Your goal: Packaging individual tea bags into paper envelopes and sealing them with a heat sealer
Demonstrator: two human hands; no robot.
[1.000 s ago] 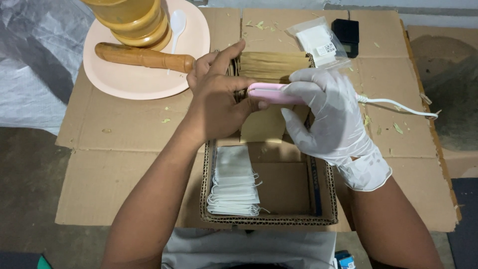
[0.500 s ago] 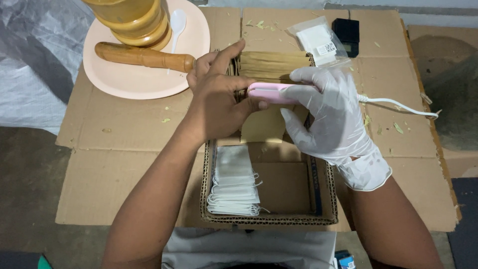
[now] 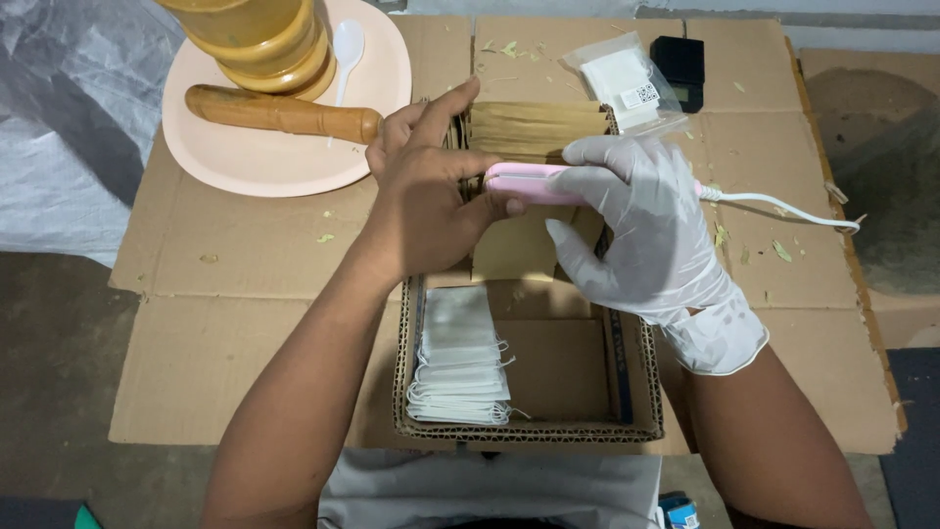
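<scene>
My right hand [image 3: 646,230], in a white glove, grips a pink corded sealing tool [image 3: 529,182] and presses it across the top of a tan paper pouch [image 3: 517,245]. My bare left hand [image 3: 426,196] holds the pouch and the tool's left end steady. Both hands are over the far end of a shallow cardboard tray [image 3: 641,392]. Behind the tool stands a row of tan pouches [image 3: 534,129]. A stack of white filter bags [image 3: 460,358] lies in the tray's near left part.
A pink plate [image 3: 255,157] at the far left carries a wooden pestle [image 3: 279,111], a wooden mortar [image 3: 259,39] and a white spoon [image 3: 349,44]. A clear packet of white bags [image 3: 627,83] and a small black scale [image 3: 681,67] lie far right. The white cord [image 3: 783,208] trails right.
My right hand has shifted slightly left along the pink tool, with the fingers spread a little more. The left hand and pouch have stayed where they were.
</scene>
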